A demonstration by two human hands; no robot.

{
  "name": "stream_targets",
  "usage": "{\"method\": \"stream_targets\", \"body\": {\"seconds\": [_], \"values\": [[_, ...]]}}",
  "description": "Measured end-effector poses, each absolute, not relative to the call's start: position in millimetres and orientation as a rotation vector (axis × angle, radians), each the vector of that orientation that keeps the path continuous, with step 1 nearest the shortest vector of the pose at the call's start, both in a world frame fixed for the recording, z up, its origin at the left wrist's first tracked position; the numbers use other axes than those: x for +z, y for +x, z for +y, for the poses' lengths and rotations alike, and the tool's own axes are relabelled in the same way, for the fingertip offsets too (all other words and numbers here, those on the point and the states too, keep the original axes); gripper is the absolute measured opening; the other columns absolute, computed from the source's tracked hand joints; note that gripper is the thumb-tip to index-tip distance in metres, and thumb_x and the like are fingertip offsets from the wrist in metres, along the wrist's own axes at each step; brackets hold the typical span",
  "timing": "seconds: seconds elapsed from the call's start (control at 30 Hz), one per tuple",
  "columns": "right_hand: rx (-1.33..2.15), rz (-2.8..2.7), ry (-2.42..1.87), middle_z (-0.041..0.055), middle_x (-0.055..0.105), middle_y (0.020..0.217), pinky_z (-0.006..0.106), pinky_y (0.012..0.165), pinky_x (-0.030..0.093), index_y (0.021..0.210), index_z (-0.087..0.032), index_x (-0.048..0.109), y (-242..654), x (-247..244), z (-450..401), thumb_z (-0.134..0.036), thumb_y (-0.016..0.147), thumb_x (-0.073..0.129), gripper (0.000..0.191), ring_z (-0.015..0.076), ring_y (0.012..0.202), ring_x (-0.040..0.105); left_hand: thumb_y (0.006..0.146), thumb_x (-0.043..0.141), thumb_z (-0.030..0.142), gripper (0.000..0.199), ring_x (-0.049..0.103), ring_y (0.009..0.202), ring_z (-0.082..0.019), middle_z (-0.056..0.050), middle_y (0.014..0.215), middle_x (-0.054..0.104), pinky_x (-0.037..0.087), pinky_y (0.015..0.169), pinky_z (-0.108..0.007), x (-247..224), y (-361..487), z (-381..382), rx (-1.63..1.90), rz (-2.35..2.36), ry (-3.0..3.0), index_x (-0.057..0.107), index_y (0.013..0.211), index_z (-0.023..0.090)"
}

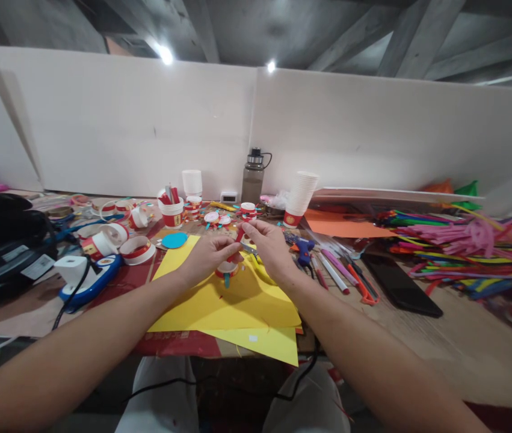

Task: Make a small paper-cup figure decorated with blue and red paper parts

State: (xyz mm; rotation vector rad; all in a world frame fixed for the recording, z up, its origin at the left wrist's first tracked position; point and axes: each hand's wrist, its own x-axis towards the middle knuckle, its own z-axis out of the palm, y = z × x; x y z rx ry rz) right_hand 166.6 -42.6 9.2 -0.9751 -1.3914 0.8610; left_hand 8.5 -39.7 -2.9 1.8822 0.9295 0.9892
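Observation:
My left hand [210, 255] is closed in a pinch over the yellow paper, its fingertips meeting those of my right hand [267, 243]. Between them shows a small red piece [240, 233], partly hidden by the fingers. A short grey metal strip, perhaps a blade [249, 248], lies by the right fingertips; whether it is held I cannot tell. Yellow handles [262, 272], probably of scissors, show under my right hand. Just below the fingers, a cut paper-cup ring with a red band and a teal tab [227, 273] rests on the yellow paper [192, 307].
Cut cup rings [137, 249] and a blue-white power strip [91, 282] lie left. Behind stand a cup of red pens [173, 213], a bottle [253, 177] and stacked paper cups [301, 198]. Rightward are a glue gun [304, 251], markers, a phone [400, 284] and pipe cleaners [467, 240].

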Motion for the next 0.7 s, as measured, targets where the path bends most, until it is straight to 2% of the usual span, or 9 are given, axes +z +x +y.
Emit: {"method": "stream_targets", "body": {"seconds": [0.2,0.4,0.7], "values": [[0.862,-1.376,-0.938,-0.003,0.056,0.067,0.025,0.066,0.036,0.067,-0.017,0.061,166.1,9.8,-42.9,-0.039,0.076,0.064,0.024,0.0109,0.064,0.045,0.087,0.058,0.046,0.037,0.061,0.066,-0.012,-0.003,0.073,0.073,0.045,0.063,-0.021,-7.0,6.5,-34.5,1.013,0.914,1.937,0.071,0.071,0.015],[0.825,-1.395,-0.981,-0.002,0.058,0.068,0.026,0.066,0.036,0.07,-0.017,0.065,166.9,9.2,-42.9,-0.039,0.078,0.061,0.025,0.0117,0.066,0.047,0.086,0.058,0.047,0.037,0.062,0.066,-0.012,-0.003,0.072,0.073,0.046,0.063,-0.021,-7.9,6.7,-34.3,1.002,0.917,1.923,0.071,0.071,0.016],[0.813,-1.401,-0.981,-0.0019,0.056,0.067,0.026,0.065,0.036,0.067,-0.017,0.063,166.9,9.4,-43.2,-0.039,0.079,0.061,0.025,0.0117,0.065,0.046,0.085,0.058,0.047,0.037,0.062,0.066,-0.012,-0.004,0.073,0.073,0.046,0.062,-0.021,-6.6,6.5,-35.4,0.982,0.924,1.924,0.07,0.07,0.015]]}}
